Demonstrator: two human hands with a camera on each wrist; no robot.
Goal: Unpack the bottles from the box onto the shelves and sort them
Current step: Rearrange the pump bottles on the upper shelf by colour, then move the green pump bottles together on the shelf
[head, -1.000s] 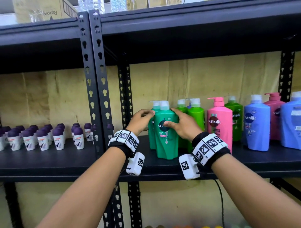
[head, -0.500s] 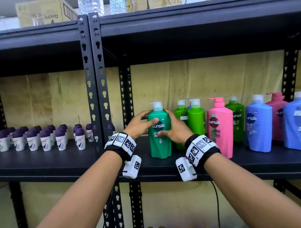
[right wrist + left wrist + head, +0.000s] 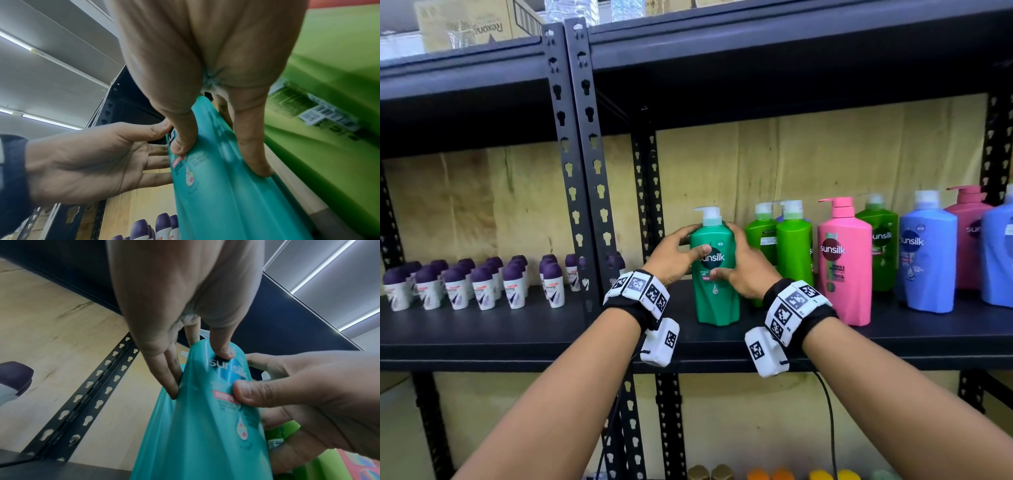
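A teal-green Sunsilk pump bottle (image 3: pixel 717 284) stands upright on the black shelf (image 3: pixel 551 339), just right of the uprights. My left hand (image 3: pixel 676 253) grips its left side, thumb across the front label and fingers round the back. From the other side my right hand (image 3: pixel 744 270) holds it, thumb on the label lower down. The left wrist view shows the bottle (image 3: pixel 205 426) between my left fingers (image 3: pixel 170 382) and the right hand (image 3: pixel 308 394). In the right wrist view my left hand (image 3: pixel 92 162) lies against the bottle (image 3: pixel 216 194).
Right of the teal bottle stand light-green bottles (image 3: pixel 792 253), a pink one (image 3: pixel 844 263), a dark-green one (image 3: pixel 881 246) and blue ones (image 3: pixel 926 260). Several purple-capped roll-ons (image 3: pixel 482 284) fill the left bay. Black slotted uprights (image 3: pixel 578 171) divide the bays. A cardboard box (image 3: pixel 469 24) sits above.
The teal bottle in both hands has shifted slightly left and back on the shelf. A second teal bottle seen behind it one second ago is now hidden. Both grips persist.
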